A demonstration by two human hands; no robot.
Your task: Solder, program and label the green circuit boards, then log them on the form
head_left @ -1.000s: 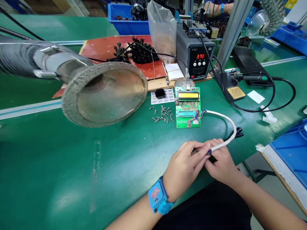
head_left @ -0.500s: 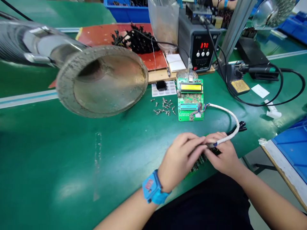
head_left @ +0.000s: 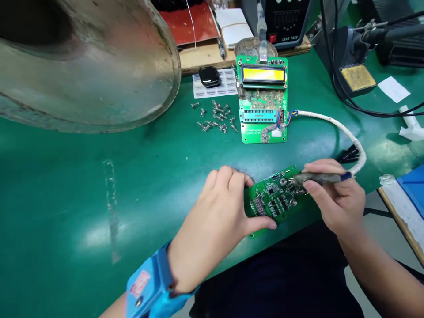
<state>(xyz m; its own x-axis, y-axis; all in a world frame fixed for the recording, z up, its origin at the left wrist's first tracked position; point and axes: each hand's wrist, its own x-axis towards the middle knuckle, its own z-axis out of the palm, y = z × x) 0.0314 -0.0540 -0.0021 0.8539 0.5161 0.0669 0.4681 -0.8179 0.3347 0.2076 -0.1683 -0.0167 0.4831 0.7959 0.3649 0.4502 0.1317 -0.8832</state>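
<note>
My left hand (head_left: 218, 203) grips the left end of a green circuit board (head_left: 278, 201), thumb along the near edge and fingers at the far edge. The board carries a small digit display, chips and screws. My right hand (head_left: 344, 201) pinches a grey pin connector (head_left: 318, 177) between thumb and fingers. Its thin metal pins point left, at the board's upper right; whether they touch it I cannot tell. A white wrapped cable (head_left: 331, 120) runs from the connector to a programmer board (head_left: 250, 134) with a lit yellow screen. A blue strap (head_left: 159, 282) circles my left wrist.
Several small screws (head_left: 220, 115) lie left of the programmer board. Behind them is a label sheet (head_left: 200, 92) with a black object (head_left: 209, 76). A fume hood (head_left: 132, 88) fills the upper left. A soldering station (head_left: 288, 22) and iron stand sponge (head_left: 358, 78) sit behind.
My hands have moved apart. The left now holds the board's left end, while the right holds the connector at its upper right. The view has come closer and the circuit board shows more.
</note>
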